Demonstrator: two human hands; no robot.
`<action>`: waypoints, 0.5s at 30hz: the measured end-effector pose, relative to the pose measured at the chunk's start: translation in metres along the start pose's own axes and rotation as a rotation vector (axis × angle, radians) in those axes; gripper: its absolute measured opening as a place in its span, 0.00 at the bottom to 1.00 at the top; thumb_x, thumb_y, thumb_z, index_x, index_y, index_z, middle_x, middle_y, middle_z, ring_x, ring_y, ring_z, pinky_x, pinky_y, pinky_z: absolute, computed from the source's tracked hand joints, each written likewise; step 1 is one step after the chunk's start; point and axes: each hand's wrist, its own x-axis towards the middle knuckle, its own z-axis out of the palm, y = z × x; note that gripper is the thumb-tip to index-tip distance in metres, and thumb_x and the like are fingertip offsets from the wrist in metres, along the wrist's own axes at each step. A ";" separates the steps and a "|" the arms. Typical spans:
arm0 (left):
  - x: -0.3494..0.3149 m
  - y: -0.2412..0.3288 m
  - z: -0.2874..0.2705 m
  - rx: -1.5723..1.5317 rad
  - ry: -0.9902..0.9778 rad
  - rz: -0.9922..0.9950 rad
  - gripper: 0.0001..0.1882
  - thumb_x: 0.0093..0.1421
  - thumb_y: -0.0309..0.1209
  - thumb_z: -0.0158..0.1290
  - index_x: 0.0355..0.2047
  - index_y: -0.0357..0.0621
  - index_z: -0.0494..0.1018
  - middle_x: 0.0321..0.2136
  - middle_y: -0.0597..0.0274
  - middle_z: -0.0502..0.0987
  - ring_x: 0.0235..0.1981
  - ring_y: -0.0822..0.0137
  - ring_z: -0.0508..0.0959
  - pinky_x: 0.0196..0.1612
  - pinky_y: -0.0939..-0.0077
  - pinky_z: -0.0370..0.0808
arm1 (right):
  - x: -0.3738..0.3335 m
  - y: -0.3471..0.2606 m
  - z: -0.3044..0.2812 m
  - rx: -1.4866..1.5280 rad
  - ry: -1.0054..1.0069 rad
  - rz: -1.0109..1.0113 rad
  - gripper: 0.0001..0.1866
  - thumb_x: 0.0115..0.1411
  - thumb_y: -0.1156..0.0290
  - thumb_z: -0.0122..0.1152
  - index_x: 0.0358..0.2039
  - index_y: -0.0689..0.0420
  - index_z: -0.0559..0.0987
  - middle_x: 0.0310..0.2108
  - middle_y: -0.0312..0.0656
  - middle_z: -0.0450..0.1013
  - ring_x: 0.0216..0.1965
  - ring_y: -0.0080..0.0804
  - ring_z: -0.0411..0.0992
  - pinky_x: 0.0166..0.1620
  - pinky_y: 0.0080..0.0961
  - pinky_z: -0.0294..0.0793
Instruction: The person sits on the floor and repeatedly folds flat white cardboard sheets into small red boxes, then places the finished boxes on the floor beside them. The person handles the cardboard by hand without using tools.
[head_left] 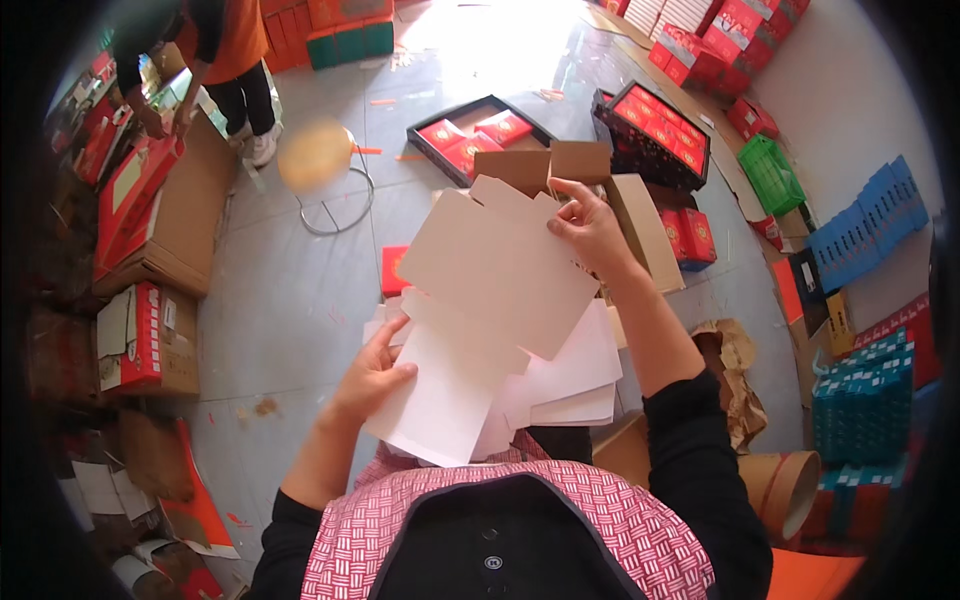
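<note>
A large, flat white cardboard box blank [500,265] with notched tabs is held tilted in front of me. My left hand [372,378] grips its lower left edge, with the thumb on the pale face. At the upper right corner my right hand [592,228] pinches the blank's edge between thumb and fingers. Beneath it, over my lap, lies a loose stack of more white blanks [585,385]. An open brown carton [645,235] stands just beyond, partly hidden by the blank.
Ahead on the floor are a black tray with red boxes [480,108] and a second filled tray [655,130]. A round stool [316,157] stands left of them. Another person [225,60] works at a carton [190,210] far left. A green crate [772,175] sits by the right wall.
</note>
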 end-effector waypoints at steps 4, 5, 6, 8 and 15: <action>0.000 -0.006 -0.015 -0.100 0.114 -0.068 0.24 0.64 0.22 0.42 0.61 0.38 0.60 0.46 0.56 0.75 0.46 0.71 0.75 0.47 0.80 0.72 | -0.008 0.035 0.010 -0.095 0.151 -0.095 0.23 0.56 0.80 0.58 0.53 0.53 0.75 0.24 0.29 0.70 0.24 0.15 0.65 0.28 0.15 0.67; -0.005 -0.008 -0.023 -0.166 0.078 -0.091 0.22 0.65 0.23 0.42 0.60 0.38 0.62 0.47 0.56 0.75 0.46 0.70 0.75 0.48 0.79 0.73 | -0.012 0.050 0.012 -0.113 0.156 -0.086 0.23 0.56 0.80 0.59 0.53 0.53 0.76 0.24 0.28 0.69 0.24 0.14 0.64 0.28 0.14 0.66; -0.007 -0.005 -0.022 -0.137 0.036 -0.037 0.21 0.64 0.23 0.44 0.58 0.38 0.64 0.47 0.56 0.75 0.47 0.69 0.75 0.50 0.78 0.73 | -0.013 0.056 0.012 -0.129 0.173 -0.026 0.23 0.56 0.80 0.59 0.53 0.53 0.76 0.24 0.28 0.70 0.24 0.14 0.64 0.29 0.14 0.67; -0.016 -0.010 -0.029 0.010 -0.020 0.126 0.21 0.59 0.20 0.53 0.54 0.39 0.69 0.52 0.54 0.72 0.51 0.66 0.73 0.55 0.74 0.71 | -0.014 0.059 0.018 -0.285 0.209 -0.020 0.23 0.55 0.79 0.58 0.53 0.52 0.76 0.25 0.29 0.72 0.26 0.15 0.66 0.31 0.16 0.69; -0.020 -0.001 -0.023 0.215 0.005 0.408 0.22 0.48 0.23 0.64 0.46 0.45 0.77 0.60 0.51 0.63 0.58 0.56 0.68 0.61 0.63 0.64 | -0.013 0.068 0.033 -0.273 0.231 0.019 0.22 0.54 0.76 0.61 0.52 0.55 0.76 0.29 0.37 0.75 0.30 0.21 0.71 0.36 0.19 0.71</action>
